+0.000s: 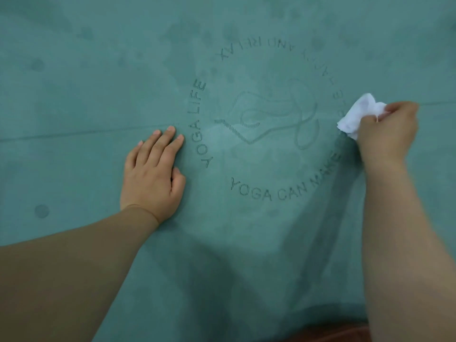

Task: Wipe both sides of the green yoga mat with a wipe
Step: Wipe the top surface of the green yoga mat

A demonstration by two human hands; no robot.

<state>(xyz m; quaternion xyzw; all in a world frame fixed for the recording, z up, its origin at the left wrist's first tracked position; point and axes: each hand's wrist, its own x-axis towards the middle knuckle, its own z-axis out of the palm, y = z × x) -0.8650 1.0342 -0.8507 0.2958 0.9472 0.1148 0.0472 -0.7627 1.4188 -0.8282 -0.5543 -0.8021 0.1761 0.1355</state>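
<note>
Green yoga mat lies flat, printed face up, filling nearly the whole view. Right hand grips one crumpled white wipe, pressed to the mat at the right edge of the circular logo. Left hand flat on the mat, fingers straight, just left of the logo. Dark blotches scattered across the far surface: judged first side mid-wipe, underside not yet reached. Count: one mat, one wipe, two hands.
</note>
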